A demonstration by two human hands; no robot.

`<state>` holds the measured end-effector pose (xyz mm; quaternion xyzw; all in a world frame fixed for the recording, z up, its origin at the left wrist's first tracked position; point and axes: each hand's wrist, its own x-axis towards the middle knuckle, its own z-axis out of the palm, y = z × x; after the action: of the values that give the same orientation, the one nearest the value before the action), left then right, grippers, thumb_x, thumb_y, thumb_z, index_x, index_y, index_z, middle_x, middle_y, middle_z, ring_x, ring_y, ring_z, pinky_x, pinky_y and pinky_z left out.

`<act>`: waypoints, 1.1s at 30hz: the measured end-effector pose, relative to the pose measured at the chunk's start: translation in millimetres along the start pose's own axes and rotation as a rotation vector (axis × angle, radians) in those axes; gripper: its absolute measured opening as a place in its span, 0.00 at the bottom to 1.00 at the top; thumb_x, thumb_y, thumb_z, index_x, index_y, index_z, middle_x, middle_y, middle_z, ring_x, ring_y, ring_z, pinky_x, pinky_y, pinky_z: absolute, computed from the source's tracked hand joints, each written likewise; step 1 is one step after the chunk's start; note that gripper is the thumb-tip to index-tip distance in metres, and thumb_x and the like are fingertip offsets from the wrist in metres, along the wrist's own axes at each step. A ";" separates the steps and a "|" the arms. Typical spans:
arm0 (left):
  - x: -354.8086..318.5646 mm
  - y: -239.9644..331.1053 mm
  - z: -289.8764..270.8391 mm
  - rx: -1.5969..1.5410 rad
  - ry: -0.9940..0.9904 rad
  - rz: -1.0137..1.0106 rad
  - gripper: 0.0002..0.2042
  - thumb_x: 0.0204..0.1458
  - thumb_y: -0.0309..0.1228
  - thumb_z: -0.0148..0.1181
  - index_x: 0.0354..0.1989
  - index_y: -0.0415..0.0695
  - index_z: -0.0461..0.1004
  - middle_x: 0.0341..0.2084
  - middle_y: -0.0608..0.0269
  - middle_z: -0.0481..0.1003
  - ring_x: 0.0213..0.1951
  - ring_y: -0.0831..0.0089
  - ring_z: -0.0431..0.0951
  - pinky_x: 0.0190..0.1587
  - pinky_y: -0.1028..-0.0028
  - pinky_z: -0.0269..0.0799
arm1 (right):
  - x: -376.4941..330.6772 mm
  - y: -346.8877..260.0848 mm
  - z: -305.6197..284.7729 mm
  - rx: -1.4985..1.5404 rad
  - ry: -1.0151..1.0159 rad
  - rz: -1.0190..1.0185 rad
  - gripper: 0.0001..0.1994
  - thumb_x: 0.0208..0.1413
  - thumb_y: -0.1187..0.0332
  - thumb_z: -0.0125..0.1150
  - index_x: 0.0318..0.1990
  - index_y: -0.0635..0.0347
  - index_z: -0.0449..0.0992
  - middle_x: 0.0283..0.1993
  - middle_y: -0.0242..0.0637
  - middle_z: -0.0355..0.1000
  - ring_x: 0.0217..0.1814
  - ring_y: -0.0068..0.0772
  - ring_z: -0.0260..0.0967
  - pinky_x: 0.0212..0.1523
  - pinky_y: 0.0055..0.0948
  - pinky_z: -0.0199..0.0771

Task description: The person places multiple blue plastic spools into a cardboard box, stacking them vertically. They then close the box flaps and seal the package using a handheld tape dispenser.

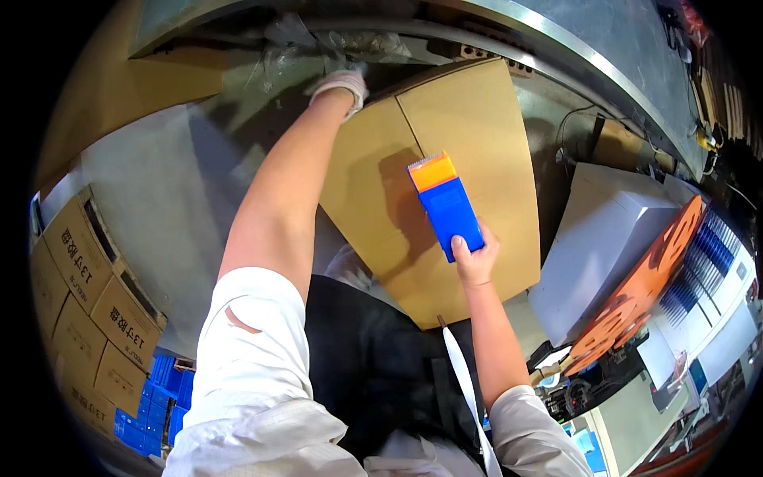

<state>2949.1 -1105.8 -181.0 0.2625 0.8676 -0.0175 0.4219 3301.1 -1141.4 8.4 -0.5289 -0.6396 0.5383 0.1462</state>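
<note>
A tall brown cardboard box [493, 230] stands in front of me, with a seam running inward from its far edge. My right hand [479, 258] is closed around a blue and orange tape dispenser [453, 207], held over the box; its toothed orange end points away from me. The dispenser's shadow falls on the cardboard to its left. My left arm reaches forward to the box's far left corner. There my left hand [342, 86], in a whitish glove, is beside the edge; its fingers are hidden.
Beyond the box runs a metal-edged bench [588, 56], with crumpled clear plastic [290, 40] under it. Stacked cartons [87, 318] and blue bins [147, 417] stand at left. On the right are a white box [588, 238] and an orange reel [628, 306].
</note>
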 end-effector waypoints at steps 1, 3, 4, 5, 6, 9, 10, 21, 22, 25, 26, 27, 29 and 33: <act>-22.9 25.5 -23.9 0.213 0.082 0.108 0.28 0.53 0.46 0.52 0.64 0.55 0.59 0.62 0.53 0.61 0.57 0.48 0.67 0.58 0.57 0.62 | -0.5 5.5 -7.4 -0.028 0.024 0.032 0.23 0.41 0.56 0.70 0.36 0.68 0.74 0.26 0.35 0.72 0.28 0.24 0.67 0.30 0.25 0.69; -41.9 37.5 -52.5 0.003 0.186 0.234 0.25 0.57 0.46 0.47 0.62 0.53 0.60 0.60 0.52 0.63 0.58 0.51 0.65 0.58 0.59 0.63 | 1.3 5.7 -4.7 -0.004 0.007 0.057 0.23 0.41 0.55 0.69 0.36 0.68 0.75 0.26 0.35 0.72 0.28 0.24 0.68 0.30 0.26 0.70; -67.8 50.8 -64.2 -0.098 0.176 0.407 0.23 0.59 0.45 0.47 0.62 0.51 0.61 0.60 0.51 0.62 0.60 0.52 0.63 0.59 0.60 0.62 | 0.2 6.5 -4.9 0.025 0.024 0.080 0.23 0.41 0.55 0.69 0.36 0.68 0.75 0.27 0.35 0.72 0.28 0.24 0.68 0.30 0.26 0.70; -92.4 53.4 -62.6 0.025 0.159 0.556 0.24 0.58 0.47 0.45 0.61 0.51 0.62 0.59 0.50 0.64 0.58 0.52 0.65 0.58 0.62 0.63 | -1.1 6.1 -3.0 0.063 0.022 0.098 0.23 0.41 0.55 0.69 0.37 0.68 0.75 0.27 0.35 0.72 0.28 0.24 0.68 0.31 0.26 0.71; -112.1 56.4 -52.2 0.149 0.167 0.805 0.25 0.57 0.46 0.47 0.63 0.53 0.59 0.61 0.52 0.61 0.61 0.53 0.62 0.60 0.61 0.61 | -2.4 6.3 -3.4 0.049 0.022 0.104 0.24 0.41 0.55 0.69 0.38 0.68 0.76 0.28 0.37 0.74 0.29 0.24 0.70 0.32 0.27 0.72; -143.8 59.8 -26.9 0.573 0.443 0.846 0.29 0.56 0.46 0.46 0.67 0.59 0.51 0.68 0.64 0.50 0.69 0.63 0.46 0.68 0.54 0.39 | 3.3 -5.7 -0.7 0.046 -0.013 0.122 0.25 0.40 0.55 0.70 0.40 0.67 0.76 0.29 0.39 0.76 0.31 0.26 0.73 0.35 0.28 0.74; -144.4 60.8 -25.4 0.614 0.479 0.898 0.29 0.56 0.47 0.46 0.67 0.60 0.52 0.67 0.64 0.50 0.69 0.65 0.46 0.68 0.54 0.37 | 5.2 -5.5 -1.5 0.018 -0.027 0.126 0.25 0.41 0.54 0.70 0.41 0.67 0.77 0.30 0.42 0.76 0.32 0.28 0.74 0.36 0.29 0.74; -211.8 96.1 23.9 0.851 0.542 1.045 0.28 0.49 0.42 0.52 0.59 0.42 0.63 0.60 0.50 0.62 0.61 0.55 0.61 0.66 0.51 0.44 | -40.5 -15.2 -66.1 -0.140 -0.221 0.262 0.31 0.41 0.43 0.65 0.38 0.67 0.76 0.29 0.51 0.75 0.31 0.46 0.74 0.36 0.37 0.73; -229.8 98.2 46.1 0.951 0.450 1.049 0.32 0.48 0.47 0.53 0.61 0.43 0.61 0.61 0.49 0.60 0.64 0.54 0.58 0.67 0.49 0.41 | -69.9 4.3 -88.2 -0.211 -0.264 0.325 0.31 0.41 0.42 0.65 0.38 0.67 0.76 0.29 0.52 0.74 0.32 0.47 0.75 0.36 0.37 0.73; -298.7 99.9 147.9 0.783 0.371 1.058 0.28 0.53 0.42 0.51 0.64 0.51 0.58 0.63 0.57 0.59 0.65 0.60 0.56 0.66 0.51 0.42 | -185.4 83.9 -162.3 -0.272 -0.168 0.339 0.30 0.40 0.45 0.67 0.42 0.64 0.76 0.30 0.50 0.76 0.33 0.47 0.76 0.36 0.35 0.75; -325.9 107.5 177.3 0.713 0.306 1.111 0.27 0.52 0.41 0.52 0.62 0.51 0.60 0.63 0.57 0.60 0.64 0.59 0.58 0.66 0.51 0.43 | -225.7 107.5 -190.0 -0.191 -0.121 0.412 0.28 0.40 0.48 0.69 0.41 0.64 0.77 0.29 0.49 0.76 0.31 0.44 0.77 0.35 0.34 0.75; -354.6 116.5 203.6 0.668 0.268 1.118 0.27 0.52 0.42 0.52 0.61 0.51 0.61 0.62 0.58 0.61 0.64 0.59 0.59 0.65 0.50 0.44 | -265.5 138.7 -219.0 -0.225 -0.110 0.519 0.26 0.40 0.51 0.70 0.40 0.64 0.77 0.28 0.47 0.76 0.30 0.38 0.77 0.35 0.32 0.75; -400.9 135.4 259.5 0.587 0.182 1.177 0.26 0.50 0.42 0.54 0.60 0.52 0.63 0.60 0.59 0.63 0.63 0.60 0.60 0.65 0.51 0.46 | -338.1 195.1 -266.3 -0.244 -0.078 0.610 0.24 0.40 0.53 0.71 0.37 0.66 0.77 0.26 0.46 0.75 0.29 0.33 0.76 0.34 0.32 0.74; -435.6 145.1 321.2 0.600 0.124 1.300 0.25 0.50 0.39 0.54 0.59 0.56 0.65 0.60 0.62 0.64 0.62 0.61 0.62 0.64 0.51 0.48 | -372.3 261.9 -266.1 -0.391 -0.034 0.541 0.25 0.41 0.47 0.67 0.34 0.63 0.76 0.25 0.49 0.74 0.29 0.48 0.75 0.32 0.38 0.74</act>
<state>3470.0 -1253.7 -37.0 0.8313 0.5158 0.0147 0.2065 3786.4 -1346.2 30.5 -0.6887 -0.5694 0.4332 -0.1170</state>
